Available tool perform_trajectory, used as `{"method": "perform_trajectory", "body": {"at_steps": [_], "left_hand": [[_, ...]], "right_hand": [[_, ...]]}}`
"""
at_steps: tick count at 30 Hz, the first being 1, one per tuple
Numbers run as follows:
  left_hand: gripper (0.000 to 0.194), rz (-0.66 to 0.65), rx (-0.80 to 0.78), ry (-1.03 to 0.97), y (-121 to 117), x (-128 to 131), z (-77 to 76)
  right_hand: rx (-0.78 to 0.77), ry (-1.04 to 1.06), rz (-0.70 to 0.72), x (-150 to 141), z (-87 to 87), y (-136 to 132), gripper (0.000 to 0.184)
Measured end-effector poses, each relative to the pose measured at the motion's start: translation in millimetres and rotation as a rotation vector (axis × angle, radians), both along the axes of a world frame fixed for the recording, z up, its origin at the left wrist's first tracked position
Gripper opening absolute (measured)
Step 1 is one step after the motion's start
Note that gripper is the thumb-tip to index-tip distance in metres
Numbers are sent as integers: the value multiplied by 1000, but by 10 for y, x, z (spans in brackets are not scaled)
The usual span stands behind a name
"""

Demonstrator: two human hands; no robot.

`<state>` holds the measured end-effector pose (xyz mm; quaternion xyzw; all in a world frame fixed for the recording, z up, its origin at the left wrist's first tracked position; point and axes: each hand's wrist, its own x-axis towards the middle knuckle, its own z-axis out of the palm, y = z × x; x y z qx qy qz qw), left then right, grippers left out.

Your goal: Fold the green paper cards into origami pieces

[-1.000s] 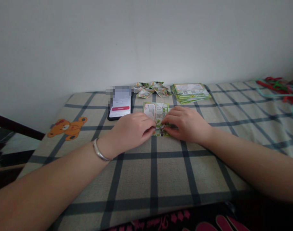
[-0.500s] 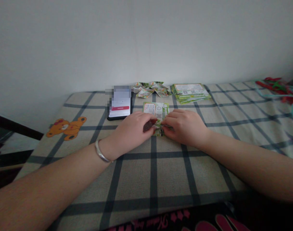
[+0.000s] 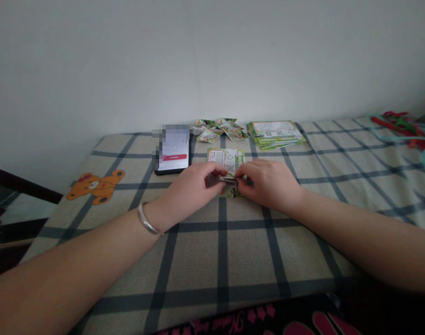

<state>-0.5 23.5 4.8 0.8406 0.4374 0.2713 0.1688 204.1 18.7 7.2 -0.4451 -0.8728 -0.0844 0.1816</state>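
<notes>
A green-and-white printed paper sheet (image 3: 229,157) lies on the checked cloth in front of me, with a raised crease across its middle. My left hand (image 3: 198,184), a silver bangle at its wrist, pinches the left part of that crease between thumb and fingers. From the right, my right hand (image 3: 268,184) pinches the same crease, its fingertips close to the left ones. Part of the sheet is hidden beneath both hands. Just behind it sit several folded paper pieces (image 3: 228,129) with the same print, and a stack of flat printed sheets (image 3: 278,132) lies at their right.
A phone (image 3: 173,151) with its screen lit lies left of the sheet. An orange bear cutout (image 3: 97,187) rests on the checked tablecloth (image 3: 198,265) at the left. Tangled red, green and pale blue strips (image 3: 406,130) lie far right. A wall (image 3: 212,60) rises behind the table.
The crease in the sheet now stands up more plainly between my fingertips. My right fingers have shifted slightly; both arms stay nearly in place.
</notes>
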Motion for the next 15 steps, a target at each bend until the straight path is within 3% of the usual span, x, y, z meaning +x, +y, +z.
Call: {"method": "perform_trajectory", "body": {"at_steps": [6,15], "left_hand": [[15,-35,27,-54,-9,1,9],[14,-12,163,-211,-44,19,10]], "right_hand": [[-128,132,-32,-20,30,-78,16],[-406,550,4,-59,39,-38,8]]}}
